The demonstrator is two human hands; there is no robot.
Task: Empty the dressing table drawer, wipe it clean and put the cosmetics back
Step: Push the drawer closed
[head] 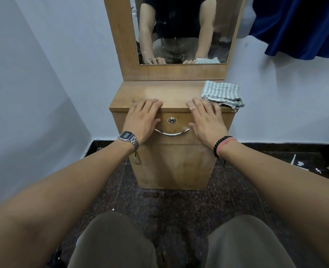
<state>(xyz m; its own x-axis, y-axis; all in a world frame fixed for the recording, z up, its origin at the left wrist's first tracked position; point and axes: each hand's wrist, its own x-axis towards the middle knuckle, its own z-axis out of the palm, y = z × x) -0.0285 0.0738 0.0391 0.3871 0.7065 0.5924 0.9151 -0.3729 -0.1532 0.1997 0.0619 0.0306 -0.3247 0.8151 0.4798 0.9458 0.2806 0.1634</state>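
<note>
The drawer [172, 125] sits closed at the top of the light-brown wooden dressing table [159, 91], dead ahead at twelve o'clock. Its front bears a round silver lock [171, 120] above a curved chrome handle [172, 132]. The left hand [143, 118] and the right hand [206, 118] rest flat over the top's front edge, fingers straight, grasping nothing. A folded striped cloth [222, 93] lies at one o'clock, just beside the right fingertips.

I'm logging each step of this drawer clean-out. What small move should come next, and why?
Probably drop the right hand to the curved metal handle and pull. The drawer looks closed, and both hands, the left hand too, lie flat on the tabletop edge holding nothing.
</note>
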